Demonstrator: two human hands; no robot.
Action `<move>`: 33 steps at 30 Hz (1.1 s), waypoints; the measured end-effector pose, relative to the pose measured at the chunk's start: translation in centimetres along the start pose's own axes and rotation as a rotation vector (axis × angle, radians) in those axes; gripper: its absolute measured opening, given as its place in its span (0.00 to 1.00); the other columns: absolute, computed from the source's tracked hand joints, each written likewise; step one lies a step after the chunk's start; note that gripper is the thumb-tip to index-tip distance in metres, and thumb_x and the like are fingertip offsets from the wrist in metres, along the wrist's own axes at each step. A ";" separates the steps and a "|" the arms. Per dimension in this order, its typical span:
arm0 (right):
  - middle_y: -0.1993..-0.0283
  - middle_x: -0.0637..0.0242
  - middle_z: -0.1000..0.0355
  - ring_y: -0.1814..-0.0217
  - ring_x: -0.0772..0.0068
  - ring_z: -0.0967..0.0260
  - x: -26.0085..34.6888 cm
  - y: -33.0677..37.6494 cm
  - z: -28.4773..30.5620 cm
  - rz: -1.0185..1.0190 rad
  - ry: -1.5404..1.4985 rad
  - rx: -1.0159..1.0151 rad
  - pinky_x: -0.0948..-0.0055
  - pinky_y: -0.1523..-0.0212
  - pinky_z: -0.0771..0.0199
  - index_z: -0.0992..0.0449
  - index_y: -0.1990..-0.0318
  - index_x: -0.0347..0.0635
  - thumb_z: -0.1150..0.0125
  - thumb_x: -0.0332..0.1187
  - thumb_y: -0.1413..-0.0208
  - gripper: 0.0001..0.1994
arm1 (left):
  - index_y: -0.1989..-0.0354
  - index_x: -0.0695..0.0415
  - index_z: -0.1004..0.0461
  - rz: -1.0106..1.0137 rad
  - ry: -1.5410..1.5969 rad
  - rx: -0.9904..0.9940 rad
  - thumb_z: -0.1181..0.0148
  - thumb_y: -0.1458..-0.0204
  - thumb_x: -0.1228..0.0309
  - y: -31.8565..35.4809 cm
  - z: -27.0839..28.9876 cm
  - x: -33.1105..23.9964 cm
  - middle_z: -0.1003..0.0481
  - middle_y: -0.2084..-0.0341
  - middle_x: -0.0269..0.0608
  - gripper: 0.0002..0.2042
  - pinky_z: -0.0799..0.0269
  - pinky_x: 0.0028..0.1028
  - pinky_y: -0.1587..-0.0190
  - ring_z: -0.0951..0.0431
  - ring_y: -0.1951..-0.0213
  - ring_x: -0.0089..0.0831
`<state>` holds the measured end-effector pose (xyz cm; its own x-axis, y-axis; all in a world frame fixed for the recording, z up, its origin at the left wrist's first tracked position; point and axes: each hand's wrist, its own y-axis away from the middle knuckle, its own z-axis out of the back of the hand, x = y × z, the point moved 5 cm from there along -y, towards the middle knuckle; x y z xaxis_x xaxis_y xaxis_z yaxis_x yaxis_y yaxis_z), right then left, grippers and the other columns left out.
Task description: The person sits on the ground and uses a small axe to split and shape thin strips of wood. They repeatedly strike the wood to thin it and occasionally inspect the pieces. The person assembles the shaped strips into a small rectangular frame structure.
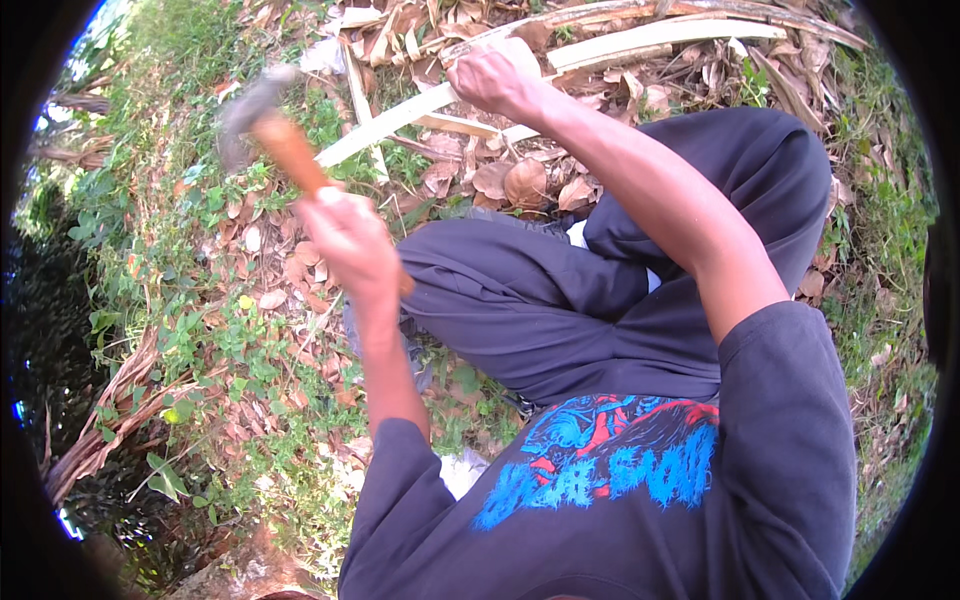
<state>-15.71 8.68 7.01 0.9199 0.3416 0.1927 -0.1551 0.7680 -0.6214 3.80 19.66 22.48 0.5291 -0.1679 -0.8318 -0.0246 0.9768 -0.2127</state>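
My left hand [350, 245] is closed round the wooden handle of a hammer [287, 150]. The hammer is raised on the left, its dark metal head blurred by motion. In my right hand [497, 78], the fingers are wrapped round a pale wooden strip [390, 125] at the top middle. The strip slants down to the left out of the fist, its lower end near the hammer handle in the picture. Whether the two touch cannot be made out. The fist hides part of the strip.
Beyond my right hand lie a long pale wood slat [670, 38] and shorter wood pieces [457, 124]. Dry leaves [525, 185] and green plants [230, 340] cover the ground. My bent legs [560, 300] fill the middle. Dry stalks [105, 430] stand at the left.
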 end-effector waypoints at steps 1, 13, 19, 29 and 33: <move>0.86 0.67 0.31 0.85 0.73 0.33 2.3 -0.7 1.9 -0.036 -0.076 0.224 0.67 0.83 0.29 0.26 0.81 0.44 0.55 0.32 0.39 0.18 | 0.60 0.57 0.35 -0.210 -0.469 0.048 0.57 0.31 0.60 1.6 0.1 2.9 0.35 0.81 0.30 0.12 0.40 0.16 0.84 0.36 0.83 0.13; 0.80 0.60 0.29 0.80 0.68 0.31 2.1 -0.8 3.0 -0.022 -0.052 0.369 0.65 0.85 0.30 0.27 0.77 0.41 0.54 0.30 0.39 0.14 | 0.54 0.61 0.36 -0.014 0.142 -0.069 0.61 0.30 0.58 2.2 2.5 -2.8 0.37 0.80 0.33 0.16 0.45 0.15 0.86 0.40 0.84 0.14; 0.79 0.60 0.28 0.80 0.67 0.31 2.4 -0.5 3.2 0.072 0.064 0.251 0.65 0.84 0.29 0.26 0.74 0.41 0.52 0.29 0.41 0.11 | 0.54 0.62 0.35 0.140 0.148 -0.061 0.58 0.31 0.59 3.8 3.5 0.8 0.35 0.80 0.34 0.16 0.43 0.17 0.87 0.40 0.87 0.15; 0.74 0.59 0.23 0.72 0.63 0.24 0.0 -0.5 1.7 0.019 0.060 0.132 0.63 0.72 0.24 0.22 0.61 0.41 0.52 0.35 0.39 0.12 | 0.59 0.61 0.33 0.520 0.020 -0.181 0.52 0.34 0.61 7.5 9.9 8.5 0.34 0.81 0.32 0.13 0.40 0.19 0.87 0.37 0.87 0.17; 0.76 0.56 0.23 0.73 0.54 0.23 -4.6 -1.3 5.0 -0.405 -0.036 0.276 0.57 0.69 0.23 0.20 0.76 0.44 0.53 0.45 0.39 0.21 | 0.63 0.61 0.31 0.652 -0.026 -0.064 0.47 0.37 0.61 7.4 10.1 13.8 0.34 0.82 0.30 0.14 0.38 0.21 0.86 0.35 0.86 0.17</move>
<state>-21.51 8.80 10.76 0.9139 0.0003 0.4060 0.1184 0.9563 -0.2673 19.49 25.87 14.62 0.4089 0.4605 -0.7879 -0.3972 0.8671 0.3006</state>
